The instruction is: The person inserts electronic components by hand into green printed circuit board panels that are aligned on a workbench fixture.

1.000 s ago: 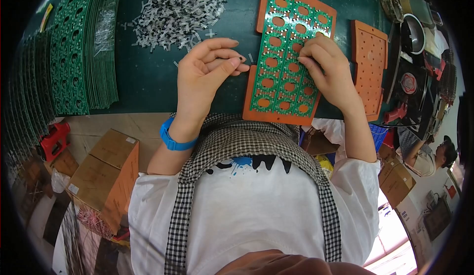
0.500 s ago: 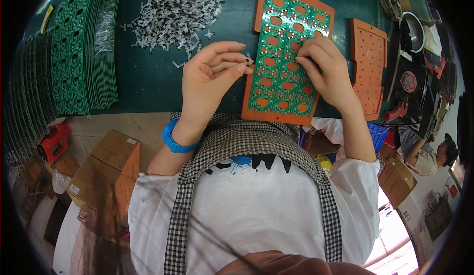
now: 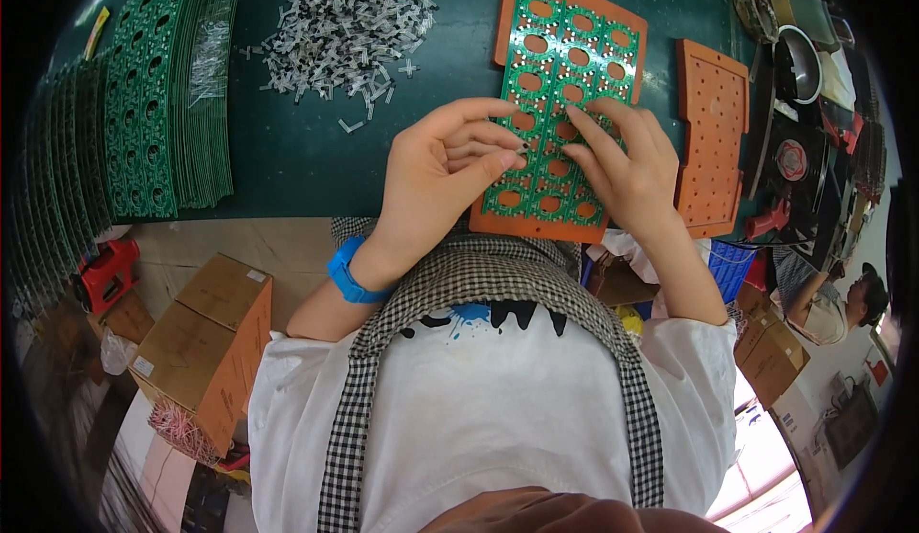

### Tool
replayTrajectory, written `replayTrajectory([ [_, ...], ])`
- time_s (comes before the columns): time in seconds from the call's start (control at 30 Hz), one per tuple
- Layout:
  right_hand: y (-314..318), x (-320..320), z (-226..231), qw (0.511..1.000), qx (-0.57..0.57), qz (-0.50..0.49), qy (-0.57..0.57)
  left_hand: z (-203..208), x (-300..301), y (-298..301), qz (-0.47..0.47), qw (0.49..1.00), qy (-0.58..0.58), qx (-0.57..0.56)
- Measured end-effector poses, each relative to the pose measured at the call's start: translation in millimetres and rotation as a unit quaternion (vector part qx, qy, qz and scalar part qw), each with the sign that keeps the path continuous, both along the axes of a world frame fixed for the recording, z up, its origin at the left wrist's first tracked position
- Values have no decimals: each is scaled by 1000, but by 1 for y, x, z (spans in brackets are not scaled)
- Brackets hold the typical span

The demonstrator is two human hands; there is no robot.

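My left hand is closed at the board's left edge, with a tiny dark part between thumb and fingertips; its kind is too small to make out. My right hand is above the middle of a green circuit board panel, thumb and index finger apart, and I see nothing between them. Rows of oval cutouts run along the panel. It lies on an orange-brown fixture plate. Beyond my left hand is a heap of small clear and black parts, a few scattered at its near side.
On the left stand stacked green circuit panels. A second orange-brown plate with holes lies to the right, beside a metal bowl and other clutter. Cardboard boxes are below the table. Another person is at far right.
My left hand has moved right, over the panel's left edge. My right hand has come slightly down and its thumb and index finger have spread apart.
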State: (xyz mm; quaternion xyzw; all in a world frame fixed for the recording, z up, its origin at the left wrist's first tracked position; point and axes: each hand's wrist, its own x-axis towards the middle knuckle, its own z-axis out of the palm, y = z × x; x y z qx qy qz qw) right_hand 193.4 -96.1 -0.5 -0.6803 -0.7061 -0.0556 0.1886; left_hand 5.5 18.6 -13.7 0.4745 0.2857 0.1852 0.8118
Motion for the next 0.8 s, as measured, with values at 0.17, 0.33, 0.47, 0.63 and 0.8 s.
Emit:
replayTrajectory([
  [0.17,2,-21,10,942,-29,7,333,2,5,-7,-31,999,-21,2],
  [0.33,18,-2,11,920,-70,-87,376,6,4,1,-59,992,44,103],
  [0.47,24,12,13,885,-101,-96,444,3,7,4,-4,996,39,79],
  [0.63,27,-7,21,905,-107,-40,409,-1,22,-3,21,992,-38,118],
  [0.8,29,-3,14,941,-5,-39,336,9,17,4,-17,997,31,66],
])
